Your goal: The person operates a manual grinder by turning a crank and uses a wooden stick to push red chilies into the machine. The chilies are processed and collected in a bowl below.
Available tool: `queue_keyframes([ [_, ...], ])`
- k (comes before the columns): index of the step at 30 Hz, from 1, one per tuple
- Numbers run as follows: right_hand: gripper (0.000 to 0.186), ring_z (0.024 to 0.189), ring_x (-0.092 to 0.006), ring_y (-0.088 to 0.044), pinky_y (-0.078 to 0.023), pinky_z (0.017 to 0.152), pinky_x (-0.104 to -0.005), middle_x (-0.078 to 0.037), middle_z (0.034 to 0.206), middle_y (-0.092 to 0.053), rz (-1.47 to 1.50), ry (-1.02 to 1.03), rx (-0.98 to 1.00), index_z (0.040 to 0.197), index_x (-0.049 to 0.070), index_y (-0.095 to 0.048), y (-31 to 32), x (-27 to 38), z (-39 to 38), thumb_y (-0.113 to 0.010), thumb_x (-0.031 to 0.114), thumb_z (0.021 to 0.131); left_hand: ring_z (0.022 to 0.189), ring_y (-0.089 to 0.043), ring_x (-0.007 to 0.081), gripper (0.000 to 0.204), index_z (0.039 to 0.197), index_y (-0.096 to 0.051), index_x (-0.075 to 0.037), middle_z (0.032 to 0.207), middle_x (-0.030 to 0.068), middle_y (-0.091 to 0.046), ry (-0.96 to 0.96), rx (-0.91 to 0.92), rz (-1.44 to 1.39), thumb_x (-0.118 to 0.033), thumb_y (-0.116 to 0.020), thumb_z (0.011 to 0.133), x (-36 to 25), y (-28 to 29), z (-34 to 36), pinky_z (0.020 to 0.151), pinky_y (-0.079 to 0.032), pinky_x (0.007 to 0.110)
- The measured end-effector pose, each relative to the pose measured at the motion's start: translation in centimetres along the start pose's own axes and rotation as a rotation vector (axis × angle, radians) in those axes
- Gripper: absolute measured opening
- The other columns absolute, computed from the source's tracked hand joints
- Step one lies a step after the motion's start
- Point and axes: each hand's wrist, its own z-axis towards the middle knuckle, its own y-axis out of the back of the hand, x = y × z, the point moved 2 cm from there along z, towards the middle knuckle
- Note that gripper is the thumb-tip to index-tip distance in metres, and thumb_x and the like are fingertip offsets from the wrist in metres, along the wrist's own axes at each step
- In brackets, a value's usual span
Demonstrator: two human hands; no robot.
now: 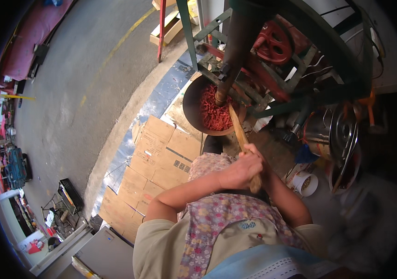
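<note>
Long tan wooden stick [239, 127]: centre of the frame, slanting from the person's lap up to the round vessel. Its far end overlaps the vessel's contents beside the post's tip; contact there cannot be told.

Left hand [242, 171]: grip wrapped around the stick near its lower end.

Right hand [256, 151]: grip likewise closed on the stick, just above and partly behind the left hand.

Round dark-walled vessel [191, 104]: upper centre, holding a mass of small red pieces [212, 114].

Thick dark cylindrical post [234, 58]: descends from the top edge, its lighter tip set among the red pieces.

Green metal machine frame [272, 110]: upper right, enclosing a red spoked wheel [275, 43].

Flattened brown cardboard sheets [154, 160]: left of centre, laid on the ground.

Silver metal pot [317, 132]: right of the frame, near a white cylindrical container [307, 182].

Flower-patterned apron [226, 211]: lower centre, worn by the person.

Black open crate [70, 195]: lower left.
</note>
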Motion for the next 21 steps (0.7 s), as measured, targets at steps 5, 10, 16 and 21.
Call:
queue_keyframes([
  [5, 0.031, 0.08, -0.0103, -0.057, -0.046, 0.08, -0.0266, -0.001, 0.088, -0.058, 0.691, -0.619, -0.119, 0.108, 0.007, -0.056, -0.7, -0.2, -2.2, -0.05, 0.037, 0.098, 0.09, -0.049, 0.0354, 0.024, 0.087, -0.052, -0.004, 0.087, 0.0139, -0.049, 0.048, -0.031, -0.17, 0.002, -0.064, 0.068, -1.1, 0.9, -0.9, 0.081, -0.04, 0.042],
  [10, 0.028, 0.071, -0.0086, -0.056, -0.046, 0.07, -0.0232, 0.0, 0.08, -0.059, 0.919, -0.433, 0.053, 0.097, 0.008, -0.055, -0.2, -4.4, 5.0, -0.048, 0.035, 0.098, 0.102, -0.049, 0.0385, 0.029, 0.095, -0.05, -0.003, 0.099, 0.0177, -0.051, 0.119, -0.101, -0.102, -0.002, -0.063, 0.07, 3.5, 2.5, -2.4, 0.09, -0.04, 0.044],
  [16, 0.039, 0.056, -0.0114, -0.053, -0.045, 0.055, -0.025, 0.001, 0.065, -0.054, 0.567, -0.779, -0.291, 0.082, 0.01, -0.053, 0.8, -7.4, 8.6, -0.055, 0.048, 0.087, 0.108, -0.05, 0.0374, 0.032, 0.096, -0.048, -0.003, 0.105, 0.0184, -0.051, 0.286, -0.187, -0.033, 0.0, -0.066, 0.069, 3.9, 3.4, -4.2, 0.094, -0.04, 0.045],
  [21, 0.041, 0.052, -0.0113, -0.049, -0.044, 0.052, -0.0239, 0.001, 0.063, -0.051, 0.65, -0.831, -0.27, 0.077, 0.012, -0.049, 0.6, -9.0, 9.6, -0.057, 0.051, 0.082, 0.107, -0.051, 0.0384, 0.033, 0.095, -0.05, -0.004, 0.107, 0.0185, -0.053, 0.208, -0.254, 0.05, -0.001, -0.067, 0.067, 3.4, 2.6, -5.6, 0.095, -0.04, 0.045],
])
